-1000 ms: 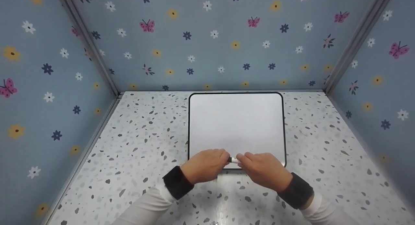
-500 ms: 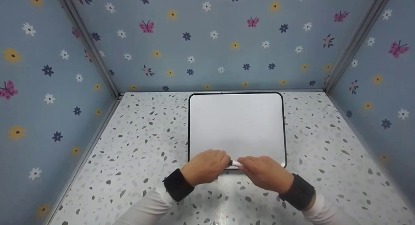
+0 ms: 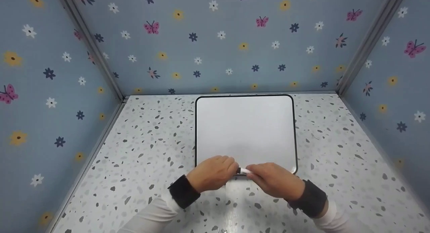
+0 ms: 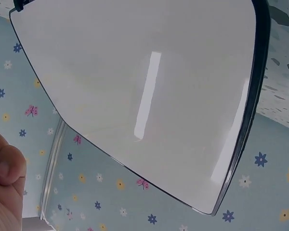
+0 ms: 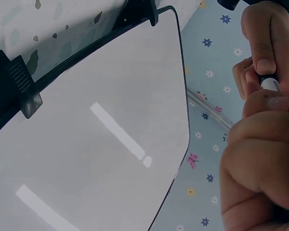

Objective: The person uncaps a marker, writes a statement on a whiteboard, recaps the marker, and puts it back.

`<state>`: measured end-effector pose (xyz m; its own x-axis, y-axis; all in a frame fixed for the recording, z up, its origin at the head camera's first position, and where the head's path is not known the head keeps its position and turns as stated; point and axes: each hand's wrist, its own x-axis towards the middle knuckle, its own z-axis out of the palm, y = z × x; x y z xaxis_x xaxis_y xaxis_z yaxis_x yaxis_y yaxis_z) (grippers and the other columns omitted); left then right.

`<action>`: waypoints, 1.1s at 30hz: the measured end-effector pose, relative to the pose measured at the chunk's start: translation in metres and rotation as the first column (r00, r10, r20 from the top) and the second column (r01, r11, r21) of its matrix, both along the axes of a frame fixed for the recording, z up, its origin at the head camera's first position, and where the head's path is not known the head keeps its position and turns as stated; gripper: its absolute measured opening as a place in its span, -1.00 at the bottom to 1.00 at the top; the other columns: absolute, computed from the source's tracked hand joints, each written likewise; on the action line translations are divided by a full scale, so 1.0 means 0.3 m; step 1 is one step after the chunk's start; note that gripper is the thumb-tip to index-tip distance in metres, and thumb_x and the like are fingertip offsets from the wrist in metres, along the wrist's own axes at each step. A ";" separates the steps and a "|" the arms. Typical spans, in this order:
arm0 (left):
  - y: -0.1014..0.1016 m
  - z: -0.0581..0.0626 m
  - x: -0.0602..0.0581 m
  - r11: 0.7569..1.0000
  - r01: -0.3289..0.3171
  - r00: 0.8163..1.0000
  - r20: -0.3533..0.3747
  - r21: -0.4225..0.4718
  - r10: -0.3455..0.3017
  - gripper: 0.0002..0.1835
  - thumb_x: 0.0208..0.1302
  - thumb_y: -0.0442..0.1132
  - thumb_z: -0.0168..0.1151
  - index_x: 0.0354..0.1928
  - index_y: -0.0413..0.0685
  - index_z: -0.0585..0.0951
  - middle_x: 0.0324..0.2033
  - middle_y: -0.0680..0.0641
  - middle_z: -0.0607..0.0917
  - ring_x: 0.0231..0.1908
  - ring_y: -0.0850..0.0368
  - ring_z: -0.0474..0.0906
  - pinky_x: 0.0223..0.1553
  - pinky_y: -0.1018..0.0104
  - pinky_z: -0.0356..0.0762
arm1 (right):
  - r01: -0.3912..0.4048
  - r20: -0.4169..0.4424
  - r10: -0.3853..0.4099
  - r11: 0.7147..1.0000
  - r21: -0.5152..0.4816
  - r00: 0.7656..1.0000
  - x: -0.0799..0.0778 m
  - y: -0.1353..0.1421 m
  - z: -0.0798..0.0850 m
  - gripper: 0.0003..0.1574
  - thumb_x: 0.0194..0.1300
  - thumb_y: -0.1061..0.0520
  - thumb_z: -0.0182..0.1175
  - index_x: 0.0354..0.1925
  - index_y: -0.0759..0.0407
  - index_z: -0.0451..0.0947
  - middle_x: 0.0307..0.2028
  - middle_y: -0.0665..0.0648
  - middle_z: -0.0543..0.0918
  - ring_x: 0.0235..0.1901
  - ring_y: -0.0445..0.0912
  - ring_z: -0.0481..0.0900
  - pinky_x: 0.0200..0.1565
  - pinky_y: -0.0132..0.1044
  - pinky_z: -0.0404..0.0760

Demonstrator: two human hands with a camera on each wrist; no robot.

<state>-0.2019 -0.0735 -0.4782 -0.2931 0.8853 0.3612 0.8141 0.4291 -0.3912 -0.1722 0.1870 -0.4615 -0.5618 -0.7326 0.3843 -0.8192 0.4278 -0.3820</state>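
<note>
L hand (image 3: 213, 174) pinching the dark end (image 3: 239, 170), R hand (image 3: 277, 179) curled round the white barrel (image 5: 270, 84), marker (image 3: 245, 171) held btwn them just over the whiteboard's near edge in the head view; L wrist cam misses the pinch. Danger no. 1: the dark end, prob. a cap, could pop loose if both hands pull hard, and the rebound might fling it or jab the tip into the whiteboard (image 3: 245, 129), leaving a stray mark. No. 2: not much barrel showing, so a weak R grip could slip, dropping the marker to roll off across the worktop (image 3: 154, 152). Knuckles v. close to the board too; a jerk might knock it or its black clips (image 5: 26, 89), esp. if it's propped, tho can't tell whether it leans or lies flat.
</note>
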 end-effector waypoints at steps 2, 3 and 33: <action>-0.001 0.000 -0.001 1.000 0.004 1.000 -0.004 0.005 -0.004 -0.87 0.57 -0.15 0.22 -0.19 0.02 0.53 -0.44 0.13 0.46 -0.48 0.30 0.24 -0.48 0.51 0.37 | -0.007 0.034 0.007 1.000 -0.006 0.999 0.000 0.000 0.003 -0.88 0.60 0.27 0.16 -0.08 0.23 0.65 -0.53 -0.08 0.47 -0.49 -0.37 0.32 -0.43 -0.48 0.43; -0.002 0.001 -0.001 1.000 0.005 1.000 -0.001 0.009 -0.005 -0.88 0.56 -0.16 0.23 -0.19 0.03 0.53 -0.44 0.13 0.46 -0.48 0.30 0.24 -0.48 0.52 0.37 | -0.008 0.047 0.009 1.000 -0.006 0.999 -0.001 0.000 0.003 -0.87 0.61 0.26 0.15 -0.09 0.24 0.65 -0.53 -0.09 0.46 -0.49 -0.38 0.30 -0.43 -0.49 0.41; 0.036 0.016 0.023 0.995 -0.096 0.942 0.320 -0.022 0.098 -0.83 0.63 -0.15 0.16 -0.21 -0.01 0.54 -0.49 0.10 0.50 -0.54 0.28 0.29 -0.58 0.42 0.37 | 0.125 -0.273 -0.081 0.980 0.152 0.959 -0.005 0.014 -0.023 -0.90 0.51 0.21 0.25 -0.05 0.15 0.63 -0.47 -0.07 0.62 -0.59 -0.26 0.44 -0.55 -0.33 0.53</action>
<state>-0.1951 -0.0626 -0.4734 -0.4768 0.8486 0.2290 0.8516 0.5106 -0.1189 -0.1735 0.1912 -0.4685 -0.5324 -0.7420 0.4073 -0.8292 0.5540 -0.0746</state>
